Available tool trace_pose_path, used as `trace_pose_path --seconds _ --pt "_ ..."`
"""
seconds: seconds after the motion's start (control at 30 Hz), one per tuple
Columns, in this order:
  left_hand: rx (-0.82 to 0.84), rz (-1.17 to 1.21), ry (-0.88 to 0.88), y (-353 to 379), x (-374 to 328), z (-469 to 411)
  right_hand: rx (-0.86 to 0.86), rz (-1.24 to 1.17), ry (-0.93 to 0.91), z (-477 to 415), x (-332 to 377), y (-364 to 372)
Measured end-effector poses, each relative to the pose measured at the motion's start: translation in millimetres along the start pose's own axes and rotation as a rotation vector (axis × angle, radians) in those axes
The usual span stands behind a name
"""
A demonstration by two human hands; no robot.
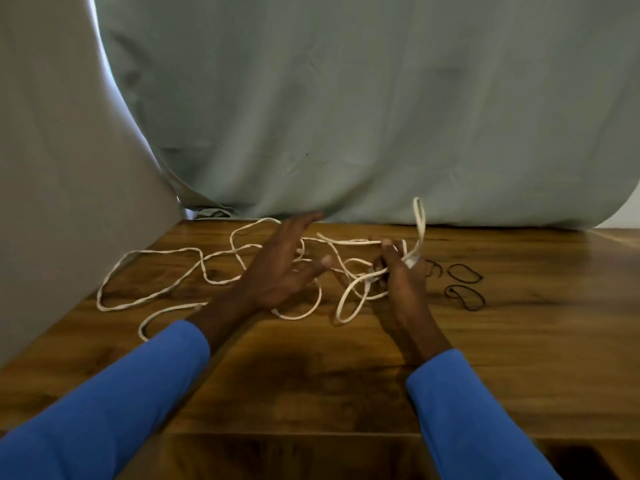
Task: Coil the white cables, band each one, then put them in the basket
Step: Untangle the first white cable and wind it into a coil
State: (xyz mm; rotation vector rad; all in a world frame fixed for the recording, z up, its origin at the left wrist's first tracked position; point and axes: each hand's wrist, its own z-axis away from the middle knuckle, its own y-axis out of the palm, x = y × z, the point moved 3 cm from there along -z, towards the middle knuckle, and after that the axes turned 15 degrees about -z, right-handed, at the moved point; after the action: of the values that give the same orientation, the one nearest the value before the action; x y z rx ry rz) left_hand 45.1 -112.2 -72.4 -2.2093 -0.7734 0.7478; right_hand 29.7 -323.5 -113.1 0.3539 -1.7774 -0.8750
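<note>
- The wooden table [311, 386] carries it all, pushed against a draped pale-green cloth [346, 98] along its far edge, and no basket shows anywhere in view.
- Across the far half sprawls the white cable [166, 252], loose and uncoiled, its long run stretching toward the table's left edge, where a wide loop turns back near the left sleeve (how many cables make up this tangle, I cannot tell).
- Left hand [277, 271] hovers flat over the middle of the sprawl, fingers spread apart, gripping nothing; strands pass beneath it.
- Right hand [401, 282] is clamped on a gathered bunch of cable, one loop standing up above the fist toward the cloth, more loops hanging down to the wood.
- Here's the hinge of the next move, by my reading: all the slack lies left of the holding hand, so the open left hand is the nearer one to feed it rightward into the bunch.
- Smallest last: black bands [464, 273] lie just right of the right hand, toward the far right corner, untouched (coiling has barely begun).
</note>
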Motion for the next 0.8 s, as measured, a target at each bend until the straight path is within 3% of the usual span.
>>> trace_pose_path --seconds 0.13,0.23,0.3,0.37,0.5,0.53,0.6,0.67,0.7,0.8 --pt "0.188 0.078 0.147 24.9 -50.0 -2.0 0.162 0.193 -0.074 21.7 5.9 16.4" --pt "0.083 0.139 0.103 26.4 -35.0 -19.8 0.286 0.092 -0.008 29.8 16.4 18.6" --pt "-0.063 0.165 0.006 23.7 -16.1 -32.1 0.27 0.121 0.007 25.5 26.9 11.8" --pt "-0.101 0.222 -0.161 23.5 7.9 -45.2 0.206 0.14 0.011 17.6 37.2 1.3" --pt "0.245 0.124 -0.473 15.8 48.0 -61.6 0.081 0.166 0.041 9.2 51.0 -14.5" --pt "0.242 0.148 -0.539 9.7 47.2 -62.8 0.054 0.199 0.037 6.7 50.6 -19.3" --pt "0.007 0.14 -0.603 -7.5 33.0 -58.7 0.042 0.312 0.009 1.7 47.1 -26.8" --pt "-0.183 0.019 -0.419 -22.9 -3.8 -46.1 0.09 0.43 -0.006 2.2 45.1 -27.5" --pt "-0.19 -0.033 -0.265 -25.0 -25.0 -38.4 0.118 0.487 -0.012 3.5 45.1 -25.9" --pt "0.083 -0.006 0.051 -5.4 -73.6 -17.0 0.258 0.646 -0.067 8.5 48.1 -18.0"
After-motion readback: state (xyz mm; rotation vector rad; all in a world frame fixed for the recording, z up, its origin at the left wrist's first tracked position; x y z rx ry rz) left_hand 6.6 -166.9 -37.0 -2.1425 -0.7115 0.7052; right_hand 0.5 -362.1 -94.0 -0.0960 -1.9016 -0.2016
